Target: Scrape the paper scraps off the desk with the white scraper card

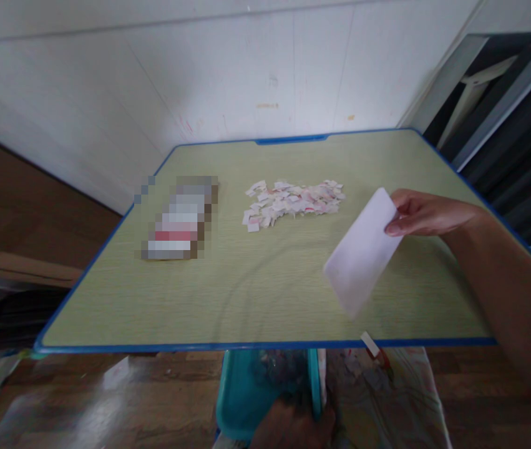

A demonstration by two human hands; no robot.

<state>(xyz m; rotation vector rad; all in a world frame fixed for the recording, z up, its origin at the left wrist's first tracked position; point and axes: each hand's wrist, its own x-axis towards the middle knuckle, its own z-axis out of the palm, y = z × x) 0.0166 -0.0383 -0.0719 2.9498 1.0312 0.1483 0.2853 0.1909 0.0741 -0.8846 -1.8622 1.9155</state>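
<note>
My right hand pinches the top corner of a white sheet of paper between thumb and fingers. The sheet hangs tilted over the right part of the table. Left of it, a pile of small torn paper scraps lies spread on the tabletop. Low in view, below the table's front edge, my left hand is dark and blurred at the right side of a teal tub. Its fingers are not clear, so I cannot tell whether it holds anything.
A pixelated flat item lies on the table's left side. A small white-ended object sits by the front edge. Below are a patterned cloth and wooden floor. A white wall stands behind the table.
</note>
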